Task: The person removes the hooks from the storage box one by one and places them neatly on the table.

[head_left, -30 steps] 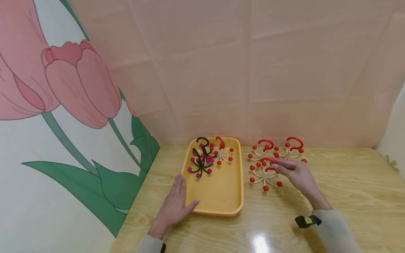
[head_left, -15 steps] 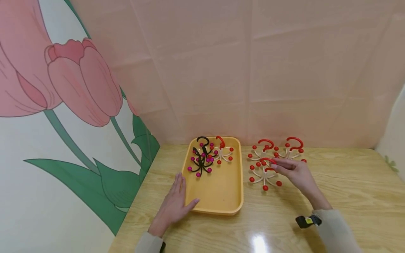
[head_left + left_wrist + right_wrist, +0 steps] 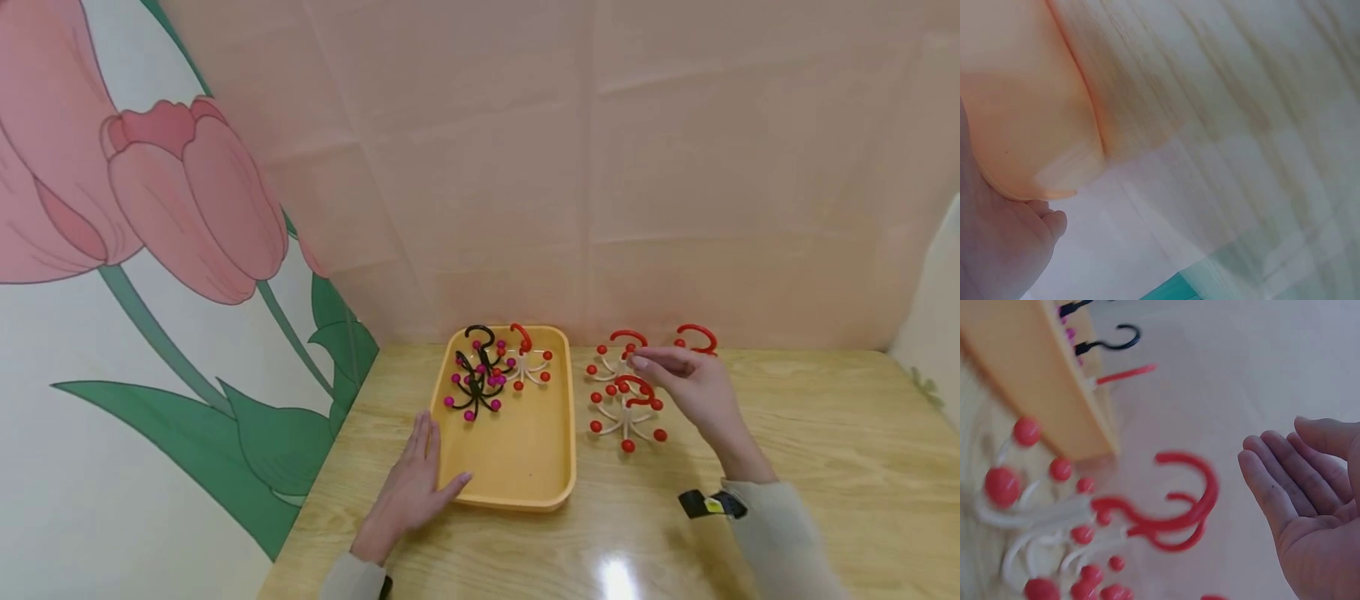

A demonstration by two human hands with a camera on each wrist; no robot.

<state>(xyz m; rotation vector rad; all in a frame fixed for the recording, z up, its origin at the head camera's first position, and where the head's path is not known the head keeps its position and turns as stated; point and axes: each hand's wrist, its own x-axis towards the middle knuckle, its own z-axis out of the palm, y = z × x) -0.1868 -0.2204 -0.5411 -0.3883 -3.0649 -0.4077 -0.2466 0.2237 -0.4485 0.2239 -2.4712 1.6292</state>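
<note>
My left hand (image 3: 408, 492) lies along the left rim of a yellow tray (image 3: 517, 450), fingers straight and thumb over its near corner. My right hand (image 3: 697, 396) hovers above a red-and-white multi-arm hook (image 3: 627, 425) standing on the table. In the right wrist view the right hand (image 3: 1310, 512) has loosely extended fingers with nothing in them, apart from the red hook end (image 3: 1197, 506). Two more such hooks stand behind; the right one (image 3: 699, 336) is partly hidden by the hand. Inside the tray are two black hooks (image 3: 476, 387) with magenta balls and one red-and-white hook (image 3: 523, 367).
The wooden table (image 3: 825, 467) runs up to a pinkish cloth backdrop (image 3: 600, 167). At the left is a wall panel (image 3: 172, 358) painted with tulips. Red ball tips of the loose hooks spread out close to the tray's right side.
My right hand has let go of the front red-and-white hook and risen slightly, up and to the left. The left hand and the tray stay put.
</note>
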